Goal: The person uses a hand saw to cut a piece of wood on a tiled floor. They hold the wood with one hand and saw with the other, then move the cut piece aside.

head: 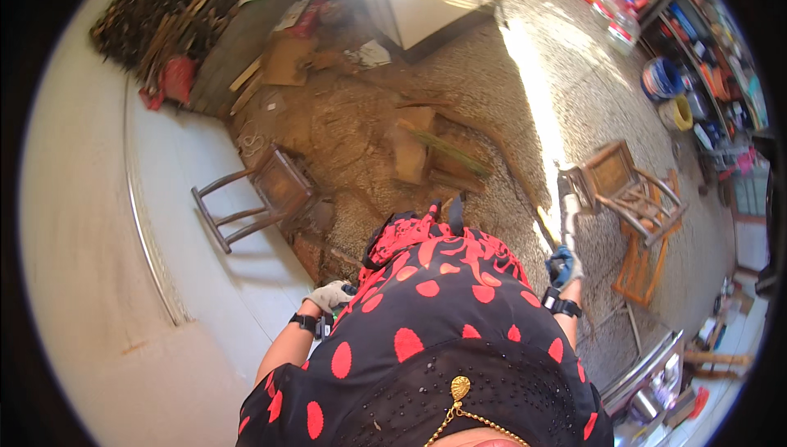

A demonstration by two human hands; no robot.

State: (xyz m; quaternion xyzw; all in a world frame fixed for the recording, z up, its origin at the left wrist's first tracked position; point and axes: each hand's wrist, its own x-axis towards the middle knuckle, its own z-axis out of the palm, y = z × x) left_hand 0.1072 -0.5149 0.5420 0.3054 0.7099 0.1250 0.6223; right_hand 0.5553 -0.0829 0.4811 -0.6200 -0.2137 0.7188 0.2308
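Observation:
My left hand (332, 296), in a pale work glove with dark blue on it, is beside the polka-dot dress (430, 287); its fingers are partly hidden and what they hold cannot be made out. At the right, my right hand (563, 267), in a blue and grey glove, is closed at the near end of a long thin wooden stick (547, 226). The stick runs forward over the pebbled floor. Pieces of cardboard (413, 152) and a greenish strip (452, 152) lie on the brown, dirty floor ahead.
A wooden chair (286, 183) lies near the left wall, another (609, 170) stands at the right beside an orange-brown wooden frame (642, 269). Firewood (178, 23) is piled at upper left. A white cabinet (436, 7) stands ahead. Buckets (661, 78) and loaded shelves (695, 47) line the right.

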